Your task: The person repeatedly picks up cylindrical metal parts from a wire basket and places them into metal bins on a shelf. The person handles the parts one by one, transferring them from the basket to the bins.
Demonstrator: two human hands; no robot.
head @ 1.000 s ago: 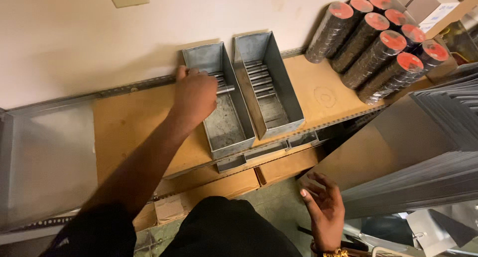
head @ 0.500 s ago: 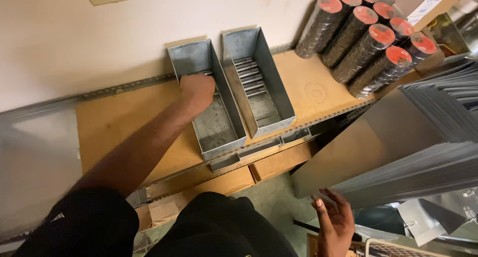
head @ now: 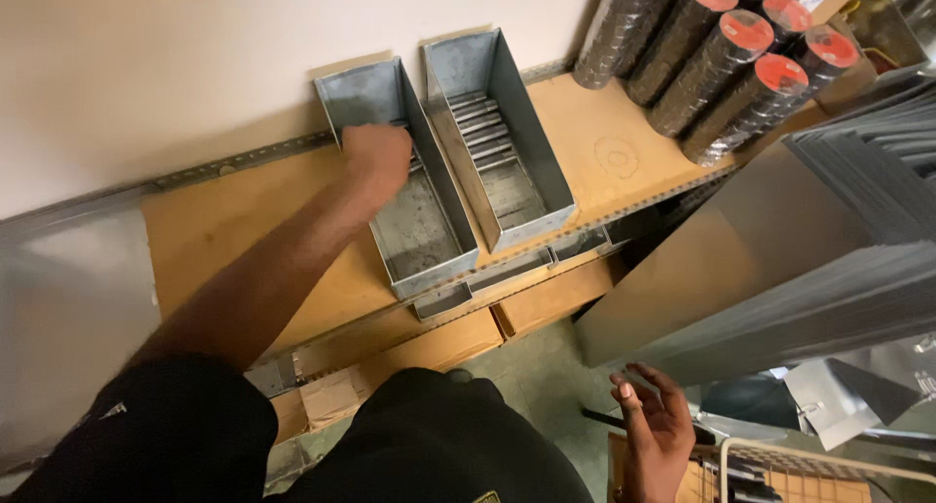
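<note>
Since the earlier frame, the left hand (head: pixel 375 159) has sunk deeper into the left metal bin (head: pixel 414 235) on the plywood shelf (head: pixel 214 230), fingers curled, contents hidden; beside it sits the right metal bin (head: pixel 507 142); the right hand (head: pixel 655 427) hangs empty, fingers loosely spread.

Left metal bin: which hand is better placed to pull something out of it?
The left hand: it is already inside the left metal bin. The right hand hangs open, low beside the stacked metal sheets.
</note>
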